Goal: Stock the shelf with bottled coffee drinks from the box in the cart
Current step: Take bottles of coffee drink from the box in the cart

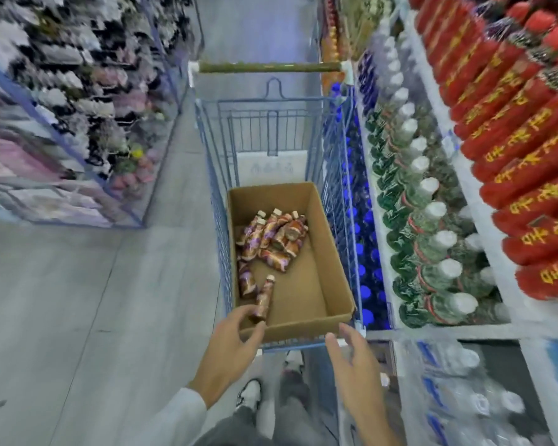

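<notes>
Along the whole right side of the frame, a stocked shelf (461, 175): rows of green-labelled, red-wrapped and blue-capped bottles. No coffee row or free gap to be made out on it.

Down the centre, a blue wire cart (342, 162), just beside that shelf, push bar toward the top of the frame.

In the lower half of the cart, an open cardboard box (303, 284), right half bare.

In the upper left of the box, a loose heap of bottled coffee drinks (273, 236), all on their sides. Just below it, by the left wall, one more lying bottle (247, 280).

Lower centre: left hand (227, 344), fingers and thumb closed round the base of a single coffee bottle (264, 297) at the box's lower left corner. Long axis nearly up and down the frame, cap at the upper end, base in the grasp.

Lower right of centre: right hand (351, 368), released, fingers spread, grasping nothing, just at the near rim. Touching it or not: cannot tell.

Judged from this: remaining stock all in the left half of the box, so nearer the left hand; shelf off to the right, so nearer the free hand. Probably calls for a carry across the box, or a pass between hands, then turning the bottle upright before setting it down.
</notes>
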{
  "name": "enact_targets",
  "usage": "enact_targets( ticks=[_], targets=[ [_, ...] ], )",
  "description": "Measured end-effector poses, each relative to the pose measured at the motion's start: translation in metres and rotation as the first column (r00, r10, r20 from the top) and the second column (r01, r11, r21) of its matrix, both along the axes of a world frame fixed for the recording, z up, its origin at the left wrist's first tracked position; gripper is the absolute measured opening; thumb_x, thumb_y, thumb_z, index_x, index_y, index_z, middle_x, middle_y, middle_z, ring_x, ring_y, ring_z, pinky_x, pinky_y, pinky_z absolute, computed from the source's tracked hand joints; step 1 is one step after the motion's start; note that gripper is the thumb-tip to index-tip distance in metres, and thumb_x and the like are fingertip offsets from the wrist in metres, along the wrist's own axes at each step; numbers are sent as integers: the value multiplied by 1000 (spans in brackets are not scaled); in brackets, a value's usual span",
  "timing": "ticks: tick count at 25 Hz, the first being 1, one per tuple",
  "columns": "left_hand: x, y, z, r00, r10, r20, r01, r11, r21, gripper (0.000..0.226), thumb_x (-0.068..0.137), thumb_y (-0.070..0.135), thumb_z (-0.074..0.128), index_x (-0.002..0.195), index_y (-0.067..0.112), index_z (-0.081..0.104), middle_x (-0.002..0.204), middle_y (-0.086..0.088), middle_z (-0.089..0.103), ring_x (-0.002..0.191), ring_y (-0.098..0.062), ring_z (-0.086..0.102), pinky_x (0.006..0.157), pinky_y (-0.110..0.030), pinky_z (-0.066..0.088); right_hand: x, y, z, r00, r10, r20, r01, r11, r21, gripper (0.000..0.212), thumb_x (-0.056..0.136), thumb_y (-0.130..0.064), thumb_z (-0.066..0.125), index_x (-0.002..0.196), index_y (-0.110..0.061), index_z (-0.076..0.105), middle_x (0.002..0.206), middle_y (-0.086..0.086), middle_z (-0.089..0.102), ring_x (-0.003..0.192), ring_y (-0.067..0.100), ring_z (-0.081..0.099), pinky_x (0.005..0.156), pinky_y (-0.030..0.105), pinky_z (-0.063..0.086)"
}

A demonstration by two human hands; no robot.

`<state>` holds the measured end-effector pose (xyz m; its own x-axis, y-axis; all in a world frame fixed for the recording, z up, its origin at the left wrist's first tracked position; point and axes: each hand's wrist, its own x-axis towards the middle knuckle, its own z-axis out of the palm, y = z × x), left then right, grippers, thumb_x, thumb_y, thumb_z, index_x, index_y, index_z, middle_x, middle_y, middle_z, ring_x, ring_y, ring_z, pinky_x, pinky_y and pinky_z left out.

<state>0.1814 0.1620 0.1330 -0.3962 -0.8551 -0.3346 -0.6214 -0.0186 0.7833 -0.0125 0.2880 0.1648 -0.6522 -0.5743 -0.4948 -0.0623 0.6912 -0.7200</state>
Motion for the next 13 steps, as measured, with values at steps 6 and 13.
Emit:
enact_targets(
  ticks=[6,13],
  targets=[
    [-47,-28,-33,988,133,85,-140,987,80,26,97,44,62,122,41,57,111,29,59,103,5,59,84,-13,46,-49,-53,-35,975,214,54,-218,972,90,50,98,-54,55,143,-31,51,143,-11,54,132,11,49,110,38,43],
    [-111,-82,-147,912,231,339,-332,901,278,33,97,36,61,125,18,59,118,-5,67,96,-15,64,80,-29,45,-95,-101,-84,937,314,154,-340,919,199,45,98,-54,54,140,-36,51,140,-17,54,129,6,50,109,36,44]
  ],
)
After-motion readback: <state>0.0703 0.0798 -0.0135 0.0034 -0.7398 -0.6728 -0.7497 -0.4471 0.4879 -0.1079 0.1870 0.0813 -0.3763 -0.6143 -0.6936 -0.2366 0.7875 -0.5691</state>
